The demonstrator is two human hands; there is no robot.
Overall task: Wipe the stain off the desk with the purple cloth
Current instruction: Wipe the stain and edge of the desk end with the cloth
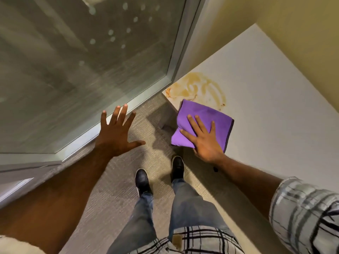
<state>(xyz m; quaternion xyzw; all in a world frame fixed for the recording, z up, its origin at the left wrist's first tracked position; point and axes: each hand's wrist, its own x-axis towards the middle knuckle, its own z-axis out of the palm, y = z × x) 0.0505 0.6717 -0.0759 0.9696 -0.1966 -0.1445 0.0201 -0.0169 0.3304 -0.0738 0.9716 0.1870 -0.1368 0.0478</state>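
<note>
**A:** Status on the hands?

**B:** My right hand (205,138) is flat, palm down, fingers spread, pressed on the purple cloth (202,123). Not gripping it, just lying on top. My left hand (115,134) is empty, fingers fanned wide, out in the air over the carpet (117,184), touching nothing I can see.

**A:** Cloth position?

**B:** Folded, on the white desk (266,107) at its near-left corner. Its left edge hangs a bit past the desk edge. My palm covers the near part of it.

**A:** Stain?

**B:** The stain (198,87) is a yellow-brown smear with swirl marks, on the desk just beyond the cloth, running to the corner by the frosted glass panel (82,61). The cloth's far edge sits right at the stain's near edge. Can't tell if it overlaps.

**A:** Anything else in frame?

**B:** My plaid sleeve (304,215) at right, jeans and dark shoes (142,180) below, standing on the carpet beside the desk. Yellowish wall (293,33) behind the desk.
</note>
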